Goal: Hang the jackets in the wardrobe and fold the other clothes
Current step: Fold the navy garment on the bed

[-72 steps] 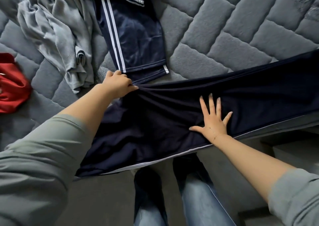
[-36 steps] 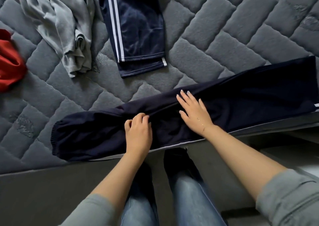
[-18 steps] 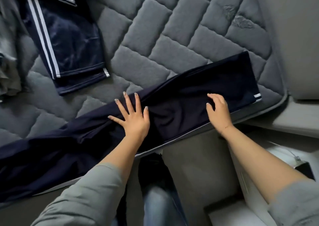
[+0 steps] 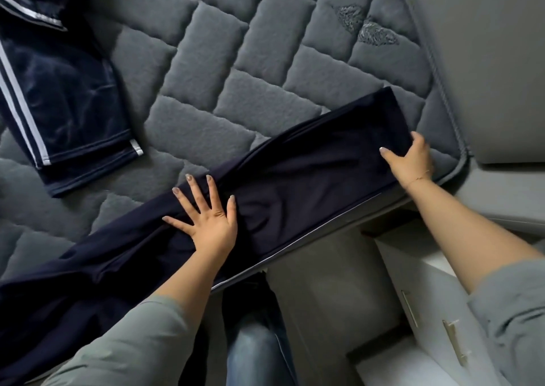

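Observation:
Dark navy trousers [image 4: 306,173] lie folded lengthwise along the front edge of the grey quilted mattress [image 4: 241,70], running from lower left to the right corner. My left hand [image 4: 206,220] presses flat on their middle with fingers spread. My right hand [image 4: 410,158] grips the trousers' right end near the mattress corner, thumb on top and fingers curled round the edge. A navy velvet garment with white stripes [image 4: 62,96] lies at the upper left, apart from both hands.
A white bedside cabinet with metal handles [image 4: 436,329] stands at the lower right beside the bed. A grey padded headboard or wall [image 4: 483,61] rises to the right of the mattress. My legs in blue jeans [image 4: 256,353] are against the bed's front.
My right hand slid from mid-leg to the trousers' right end and closed on it. My left hand stayed flat on the middle. The view shifted right, and the grey and red clothes left the frame.

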The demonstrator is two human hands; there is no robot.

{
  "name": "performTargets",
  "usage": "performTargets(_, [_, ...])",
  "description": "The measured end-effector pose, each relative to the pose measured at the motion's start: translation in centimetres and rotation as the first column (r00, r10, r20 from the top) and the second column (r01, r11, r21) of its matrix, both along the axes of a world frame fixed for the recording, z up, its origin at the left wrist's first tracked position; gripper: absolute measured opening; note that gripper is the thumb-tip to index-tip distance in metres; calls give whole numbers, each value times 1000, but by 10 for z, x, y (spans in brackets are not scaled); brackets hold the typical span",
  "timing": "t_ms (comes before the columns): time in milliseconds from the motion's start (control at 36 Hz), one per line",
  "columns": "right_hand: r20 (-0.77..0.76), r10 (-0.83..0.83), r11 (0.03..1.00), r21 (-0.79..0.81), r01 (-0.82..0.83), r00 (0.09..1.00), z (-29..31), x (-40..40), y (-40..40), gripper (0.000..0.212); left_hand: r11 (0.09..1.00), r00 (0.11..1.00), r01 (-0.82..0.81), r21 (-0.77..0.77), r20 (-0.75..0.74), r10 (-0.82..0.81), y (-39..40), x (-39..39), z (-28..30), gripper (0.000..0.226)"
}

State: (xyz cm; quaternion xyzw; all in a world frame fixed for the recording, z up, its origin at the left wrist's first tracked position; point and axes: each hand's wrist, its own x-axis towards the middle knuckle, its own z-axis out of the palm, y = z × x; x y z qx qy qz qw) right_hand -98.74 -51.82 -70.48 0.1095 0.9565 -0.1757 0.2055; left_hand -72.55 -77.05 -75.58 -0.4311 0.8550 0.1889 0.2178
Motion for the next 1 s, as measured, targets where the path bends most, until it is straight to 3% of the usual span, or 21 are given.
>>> performTargets(83, [47,-120,977,-171,126,992,4,-1,-7,61,1000,1000,0,19,9,0,-2,0,2,64])
performTargets(250, [92,-133,882,-444,161,987,36,39,-54,11,999,999,32,18,-1,-32,-24,24,23,54])
performTargets(333, [94,-161,831,-524,187,982,55,82,-88,26,990,990,-139,-25,9,139,-40,62,38,54])
performTargets(389, [70,-111,800,-585,131,991,69,113,-113,21,987,987,-160,-9,-19,160,-53,90,46,55])
performTargets(500, [141,5,692,-715,98,990,87,180,-166,25,981,957,-76,177,-262,122,-78,132,57,49])
performTargets(583, [235,180,686,-726,49,955,87,232,-205,22,928,866,-135,348,-414,281,-96,153,70,37])
performTargets(667, [296,398,719,-689,-94,868,78,279,-239,21,775,760,-270,572,-367,536,-116,163,84,34])
performTargets(722, [354,561,731,-636,-247,748,67,304,-254,22,542,659,-368,756,-199,725,-126,162,92,39])
performTargets(778, [443,680,702,-623,-345,585,54,322,-262,43,323,568,-440,838,-19,823,-132,161,93,47])
performTargets(806, [462,708,687,-624,-372,533,50,328,-264,55,306,571,-453,837,8,821,-134,161,91,49])
performTargets(833, [454,722,677,-619,-399,521,47,332,-264,61,371,620,-453,811,-12,785,-135,161,86,51])
performTargets(917, [335,694,690,-562,-456,638,44,331,-255,53,731,877,-356,582,-63,476,-129,159,72,79])
performTargets(1000, [255,546,769,-530,-357,798,43,321,-235,44,873,951,-278,401,-11,308,-111,151,68,114])
